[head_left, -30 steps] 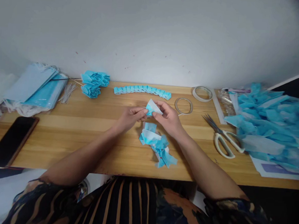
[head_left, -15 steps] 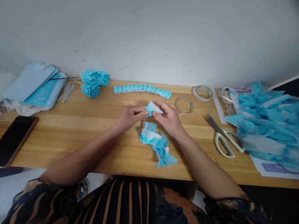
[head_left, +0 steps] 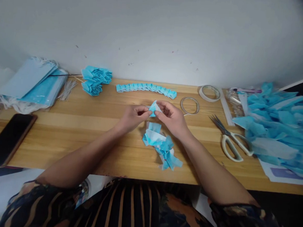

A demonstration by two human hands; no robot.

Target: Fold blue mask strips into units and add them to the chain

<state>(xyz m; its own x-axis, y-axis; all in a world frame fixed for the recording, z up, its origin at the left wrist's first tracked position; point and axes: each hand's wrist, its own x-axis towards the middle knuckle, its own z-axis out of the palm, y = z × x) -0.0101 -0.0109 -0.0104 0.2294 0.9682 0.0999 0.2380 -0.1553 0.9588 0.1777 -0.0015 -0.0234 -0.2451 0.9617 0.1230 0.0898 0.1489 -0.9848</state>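
Note:
A small blue-and-white piece of mask fabric [head_left: 155,108], folded to a point at the top, is pinched between both hands above the table. My left hand [head_left: 133,117] grips its left lower edge with thumb and fingertips. On the other side my right hand [head_left: 172,118] presses thumb and fingers onto its right edge. Just below them lies a loose pile of blue and white fabric pieces [head_left: 162,147]. Beyond the hands, a curved row of folded blue pieces [head_left: 146,88] rests near the wall.
White-handled scissors [head_left: 231,141], a roll of tape [head_left: 209,93] and a thinner tape ring [head_left: 189,106] lie right. A heap of blue fabric strips [head_left: 282,126] covers the far right. Left are face masks [head_left: 31,81], blue fabric flowers [head_left: 95,78] and a phone [head_left: 9,140].
The fabric in my hands has gone from a wider, fan-like shape to a narrower triangle with its tip up. My view has shifted slightly; the table items stay put.

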